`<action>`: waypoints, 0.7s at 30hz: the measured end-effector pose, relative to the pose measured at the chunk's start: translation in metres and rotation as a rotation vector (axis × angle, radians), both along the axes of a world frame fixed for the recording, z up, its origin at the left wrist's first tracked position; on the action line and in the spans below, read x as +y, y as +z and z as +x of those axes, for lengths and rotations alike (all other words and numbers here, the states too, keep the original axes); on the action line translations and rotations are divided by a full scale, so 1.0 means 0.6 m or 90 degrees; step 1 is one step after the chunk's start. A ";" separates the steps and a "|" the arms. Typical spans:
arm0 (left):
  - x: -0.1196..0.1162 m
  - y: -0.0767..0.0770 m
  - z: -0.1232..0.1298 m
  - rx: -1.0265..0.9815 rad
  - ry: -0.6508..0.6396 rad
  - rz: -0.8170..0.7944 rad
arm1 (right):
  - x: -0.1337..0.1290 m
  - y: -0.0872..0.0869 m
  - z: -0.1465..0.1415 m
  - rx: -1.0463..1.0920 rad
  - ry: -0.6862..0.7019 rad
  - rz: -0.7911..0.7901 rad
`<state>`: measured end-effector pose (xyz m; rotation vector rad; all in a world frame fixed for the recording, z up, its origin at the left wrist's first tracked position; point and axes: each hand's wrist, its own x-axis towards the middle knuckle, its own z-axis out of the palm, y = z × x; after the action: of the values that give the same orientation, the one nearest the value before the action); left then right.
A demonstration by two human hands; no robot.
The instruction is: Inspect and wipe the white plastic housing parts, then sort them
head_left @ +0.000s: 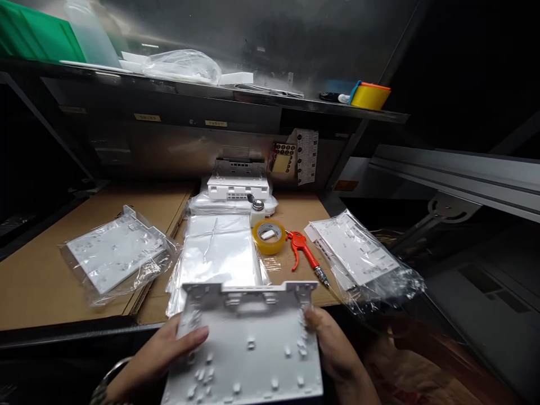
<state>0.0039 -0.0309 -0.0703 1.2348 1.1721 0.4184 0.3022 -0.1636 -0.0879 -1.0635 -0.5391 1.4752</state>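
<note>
A white moulded plastic panel (253,360) with small clips and posts is held up at the front edge of the bench. My left hand (162,351) grips its left side, thumb laid over the face. On the opposite edge my right hand (335,343) is closed, its fingers partly hidden behind the panel and a little blurred. Just beyond the panel lies a stack of clear plastic bags (219,247). A similar white panel in a clear bag (122,247) rests on the left, and more bagged panels (354,247) lie on the right.
Behind the bags stand another white panel (238,183) and a pump bottle (257,212). A roll of yellow tape (269,237) and a red air gun (304,250) lie to the right. A metal shelf (261,97) crosses above; a metal rail (455,177) runs along the right.
</note>
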 end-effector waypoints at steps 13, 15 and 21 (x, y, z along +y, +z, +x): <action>0.065 -0.063 0.096 0.146 -0.154 0.422 | -0.107 -0.002 0.102 0.107 -0.556 -0.088; 0.081 -0.057 0.095 0.151 -0.141 0.405 | -0.101 0.006 0.097 0.100 -0.551 -0.079; 0.141 -0.035 0.094 0.062 -0.173 0.224 | -0.091 0.008 0.092 0.065 -0.564 -0.091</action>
<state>0.0603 0.0538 -0.0914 1.7129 1.0196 0.3731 0.3575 -0.2181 -0.0830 -1.1215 0.1291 0.7731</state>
